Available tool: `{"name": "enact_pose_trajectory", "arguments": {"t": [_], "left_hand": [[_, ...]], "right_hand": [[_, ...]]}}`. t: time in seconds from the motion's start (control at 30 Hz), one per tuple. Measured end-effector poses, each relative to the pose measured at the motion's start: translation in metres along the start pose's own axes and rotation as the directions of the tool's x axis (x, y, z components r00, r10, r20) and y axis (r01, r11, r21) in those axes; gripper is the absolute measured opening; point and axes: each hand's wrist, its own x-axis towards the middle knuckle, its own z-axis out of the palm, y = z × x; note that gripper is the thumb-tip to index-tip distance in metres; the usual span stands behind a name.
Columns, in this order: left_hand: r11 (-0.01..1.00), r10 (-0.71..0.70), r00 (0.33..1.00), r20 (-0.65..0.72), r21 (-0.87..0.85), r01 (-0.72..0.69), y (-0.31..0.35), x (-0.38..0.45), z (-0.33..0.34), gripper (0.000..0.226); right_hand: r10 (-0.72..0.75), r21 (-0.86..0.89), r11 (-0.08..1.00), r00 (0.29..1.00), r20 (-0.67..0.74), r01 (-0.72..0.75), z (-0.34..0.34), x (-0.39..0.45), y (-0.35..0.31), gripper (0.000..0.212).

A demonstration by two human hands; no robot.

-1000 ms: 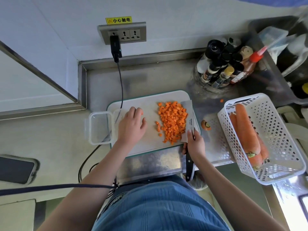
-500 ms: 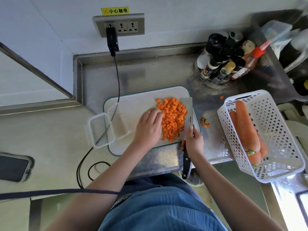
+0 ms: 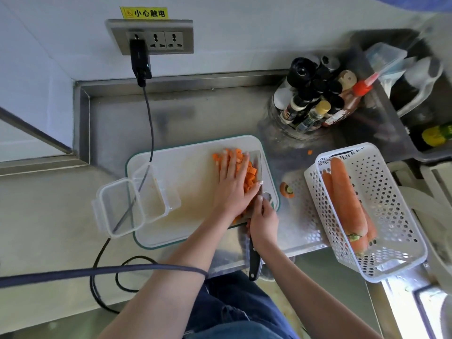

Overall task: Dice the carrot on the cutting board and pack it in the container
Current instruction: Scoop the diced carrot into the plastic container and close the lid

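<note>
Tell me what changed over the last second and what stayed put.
The left hand slid right across the cutting board from its bare middle and now lies flat over the diced carrot, pressing the pile against the knife blade. The right hand kept its grip on the knife at the pile's right side. The container, basket and carrot end appear to have stayed in place.

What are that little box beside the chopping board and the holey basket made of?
The container looks like clear, glossy plastic: the cable shows through its walls. The basket holding whole carrots seems to be white moulded plastic, matte, perforated all over with holes.
</note>
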Motion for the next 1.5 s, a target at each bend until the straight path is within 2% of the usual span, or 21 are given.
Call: {"name": "enact_pose_trajectory", "arguments": {"t": [0.1, 0.17, 0.4, 0.73, 0.93, 1.1, 1.27, 1.4, 1.5], "left_hand": [[0.994, 0.109, 0.993, -0.038, 0.0, -0.109, -0.001, 0.006, 0.004, 0.06], [0.99, 0.133, 0.987, -0.089, -0.045, -0.137, -0.001, 0.008, 0.005, 0.05], [0.978, 0.085, 0.975, -0.207, -0.168, -0.121, 0.007, 0.006, 0.004, 0.039], [0.962, 0.033, 0.928, -0.372, -0.238, -0.13, 0.022, 0.007, -0.05, 0.034], [0.979, -0.05, 0.876, -0.479, -0.197, -0.052, -0.004, -0.015, -0.102, 0.031], [0.99, -0.121, 0.817, -0.563, -0.132, 0.055, -0.037, -0.043, -0.147, 0.029], [0.974, -0.225, 0.809, -0.544, -0.159, 0.164, -0.071, -0.061, -0.152, 0.028], [0.951, -0.291, 0.838, -0.462, -0.24, 0.198, -0.079, -0.06, -0.133, 0.026], [0.907, -0.374, 0.817, -0.44, -0.357, 0.223, -0.074, -0.06, -0.122, 0.023]], "right_hand": [[-0.028, -0.021, 0.999, 1.0, 0.002, 0.028, 0.001, -0.001, 0.002, 0.038], [-0.049, -0.032, 0.998, 0.999, -0.001, 0.049, 0.001, -0.002, 0.003, 0.039], [-0.095, -0.024, 0.995, 0.995, -0.009, 0.095, -0.001, -0.007, -0.005, 0.038], [-0.205, 0.071, 0.977, 0.979, 0.009, 0.204, -0.006, -0.032, -0.043, 0.038], [-0.275, 0.191, 0.95, 0.954, 0.124, 0.249, 0.025, -0.069, -0.071, 0.036], [-0.338, 0.233, 0.932, 0.899, 0.278, 0.278, 0.056, -0.1, -0.089, 0.04], [-0.273, 0.196, 0.958, 0.881, 0.388, 0.21, 0.083, -0.113, -0.093, 0.041], [-0.22, 0.113, 0.975, 0.911, 0.35, 0.192, 0.091, -0.104, -0.081, 0.039], [-0.167, 0.086, 0.985, 0.942, 0.29, 0.148, 0.084, -0.094, -0.072, 0.035]]}}
